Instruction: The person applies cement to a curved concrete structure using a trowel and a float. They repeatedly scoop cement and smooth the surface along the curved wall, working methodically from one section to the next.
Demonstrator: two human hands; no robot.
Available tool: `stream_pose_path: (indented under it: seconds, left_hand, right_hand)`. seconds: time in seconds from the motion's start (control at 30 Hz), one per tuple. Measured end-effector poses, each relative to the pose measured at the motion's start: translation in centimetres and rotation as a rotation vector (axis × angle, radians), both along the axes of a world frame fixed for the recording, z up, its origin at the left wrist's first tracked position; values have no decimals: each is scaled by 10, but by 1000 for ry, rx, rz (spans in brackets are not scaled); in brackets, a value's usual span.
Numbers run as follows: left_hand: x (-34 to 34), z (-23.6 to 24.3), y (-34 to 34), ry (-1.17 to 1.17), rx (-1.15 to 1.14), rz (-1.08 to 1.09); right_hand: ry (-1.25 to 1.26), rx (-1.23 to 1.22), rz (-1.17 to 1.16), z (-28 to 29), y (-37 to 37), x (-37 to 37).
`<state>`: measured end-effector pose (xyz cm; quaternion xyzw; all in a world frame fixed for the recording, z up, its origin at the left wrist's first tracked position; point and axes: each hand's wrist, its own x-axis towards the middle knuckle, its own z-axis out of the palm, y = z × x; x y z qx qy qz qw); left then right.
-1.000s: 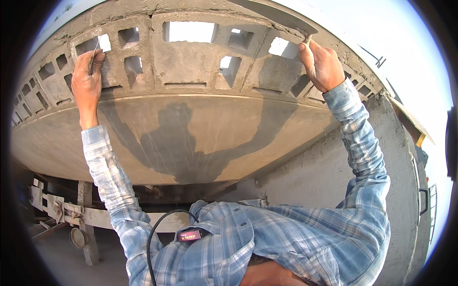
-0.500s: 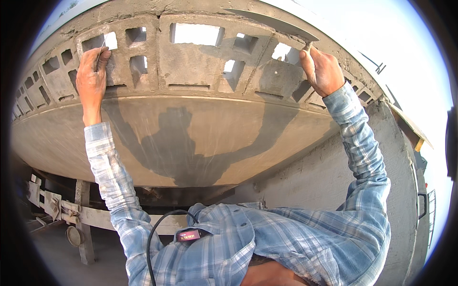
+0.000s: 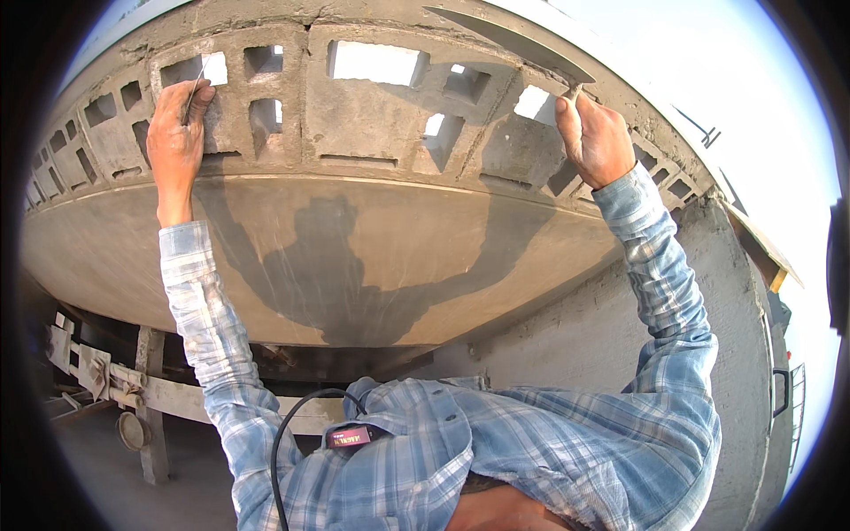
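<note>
My right hand (image 3: 602,142) is wrapped round the handle of a trowel (image 3: 518,44). Its long, pointed grey blade reaches leftward along the top edge of a wall of hollow concrete blocks (image 3: 367,115). At the left, my left hand (image 3: 177,133) pinches a thin, wire-like piece (image 3: 202,67) between thumb and fingers, in front of a block opening. What lies inside the left fist is partly hidden. Below the blocks runs a smooth, curved plastered face (image 3: 496,265) with my shadow on it.
A rough grey wall (image 3: 567,327) slopes up on the right, with a dark handle (image 3: 781,392) near its outer side. Wooden boards (image 3: 190,395) and a post (image 3: 152,442) stand low on the left. A black cable (image 3: 282,451) hangs by my shirt.
The view has shifted slightly, so the blocks appear farther right. My right hand and the trowel have moved a little left relative to the wall. Both hands keep their holds.
</note>
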<state>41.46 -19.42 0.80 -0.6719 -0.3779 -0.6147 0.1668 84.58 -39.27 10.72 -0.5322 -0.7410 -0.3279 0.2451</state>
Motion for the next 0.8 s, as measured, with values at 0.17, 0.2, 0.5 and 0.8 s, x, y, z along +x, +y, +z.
stream_pose_path:
  seconds: [0.17,0.2,0.5,0.8]
  left_hand:
    - [7,-9,6,-4,-43,-22]
    - [6,-10,7,8,-40,-15]
    - [8,-6,6,-2,-9,-12]
    - [-1,-5,1,10,-4,13]
  right_hand:
    - [-104,-51,-161,-6,8,11]
    - [-63,-67,-149,-7,5,12]
    - [-29,3,1,-2,-10,12]
    - [105,34,176,-1,-22,9]
